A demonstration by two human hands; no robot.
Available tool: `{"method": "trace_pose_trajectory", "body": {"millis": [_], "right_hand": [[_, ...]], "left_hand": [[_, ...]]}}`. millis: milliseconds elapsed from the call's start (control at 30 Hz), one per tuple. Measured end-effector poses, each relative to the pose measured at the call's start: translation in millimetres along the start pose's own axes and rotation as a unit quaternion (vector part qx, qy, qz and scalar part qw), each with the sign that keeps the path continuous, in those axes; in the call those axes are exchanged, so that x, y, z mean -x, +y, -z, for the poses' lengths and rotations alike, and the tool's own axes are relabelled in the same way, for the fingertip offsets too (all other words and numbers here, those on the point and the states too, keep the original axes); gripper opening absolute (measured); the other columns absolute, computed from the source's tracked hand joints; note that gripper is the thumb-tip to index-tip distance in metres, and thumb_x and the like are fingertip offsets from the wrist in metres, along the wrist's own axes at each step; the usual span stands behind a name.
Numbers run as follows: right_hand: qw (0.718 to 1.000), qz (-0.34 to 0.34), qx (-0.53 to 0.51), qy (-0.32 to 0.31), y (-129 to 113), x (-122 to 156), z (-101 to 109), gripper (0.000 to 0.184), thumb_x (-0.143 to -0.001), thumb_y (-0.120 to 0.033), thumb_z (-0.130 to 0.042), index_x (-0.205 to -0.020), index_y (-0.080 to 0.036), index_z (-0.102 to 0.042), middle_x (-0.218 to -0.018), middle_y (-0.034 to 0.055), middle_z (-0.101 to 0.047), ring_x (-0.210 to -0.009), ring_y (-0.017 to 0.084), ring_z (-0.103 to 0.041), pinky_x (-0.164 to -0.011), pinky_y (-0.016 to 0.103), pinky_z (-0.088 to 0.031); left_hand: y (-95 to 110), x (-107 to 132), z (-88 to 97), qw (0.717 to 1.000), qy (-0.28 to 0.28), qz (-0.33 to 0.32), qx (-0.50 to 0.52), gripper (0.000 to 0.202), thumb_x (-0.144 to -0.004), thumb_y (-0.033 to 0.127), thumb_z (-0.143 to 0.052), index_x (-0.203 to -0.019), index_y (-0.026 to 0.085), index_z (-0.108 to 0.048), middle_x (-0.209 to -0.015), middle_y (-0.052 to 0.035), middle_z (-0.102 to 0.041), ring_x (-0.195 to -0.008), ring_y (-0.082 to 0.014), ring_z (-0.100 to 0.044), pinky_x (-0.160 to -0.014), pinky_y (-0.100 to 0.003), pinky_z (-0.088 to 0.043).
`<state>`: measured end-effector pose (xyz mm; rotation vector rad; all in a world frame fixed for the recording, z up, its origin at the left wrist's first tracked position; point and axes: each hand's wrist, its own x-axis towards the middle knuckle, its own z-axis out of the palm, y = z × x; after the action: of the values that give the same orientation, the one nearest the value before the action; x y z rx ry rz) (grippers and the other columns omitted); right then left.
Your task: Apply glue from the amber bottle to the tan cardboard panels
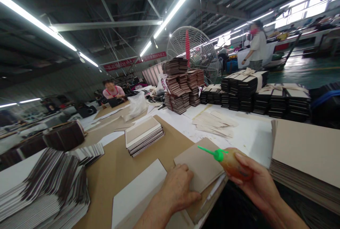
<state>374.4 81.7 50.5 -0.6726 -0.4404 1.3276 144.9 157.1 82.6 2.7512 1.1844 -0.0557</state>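
My right hand is wrapped round a small squeeze bottle of amber liquid. Its green nozzle points left over a grey-brown cardboard piece. My left hand rests with its fingers curled on the near left edge of that cardboard piece, pressing it down. The piece lies on a brown board sheet covering the table. A white sheet lies just left of my left hand.
A stack of grey boards sits at the right, a smaller stack ahead, fanned dark-edged stacks at the left. Loose paper strips and tall dark stacks stand further back. A seated person, a standing person and a large fan are beyond.
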Motion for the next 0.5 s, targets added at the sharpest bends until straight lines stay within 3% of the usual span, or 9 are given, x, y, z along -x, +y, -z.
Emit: {"method": "trace_pose_trajectory", "body": {"millis": [500], "right_hand": [[1.0, -0.003, 0.004, -0.005, -1.4, 1.1, -3.6, 0.033, -0.077, -0.036, -0.075, -0.103, -0.016, -0.07, -0.084, 0.0038, -0.058, -0.063, 0.012, -0.039, -0.041, 0.016, -0.03]], "left_hand": [[2.8, 0.9, 0.7, 1.0, -0.01, -0.008, -0.004, 0.037, -0.071, 0.051, -0.061, -0.094, 0.023, -0.071, -0.096, -0.0061, -0.066, -0.086, -0.0262, -0.064, -0.074, -0.036, -0.049]]}}
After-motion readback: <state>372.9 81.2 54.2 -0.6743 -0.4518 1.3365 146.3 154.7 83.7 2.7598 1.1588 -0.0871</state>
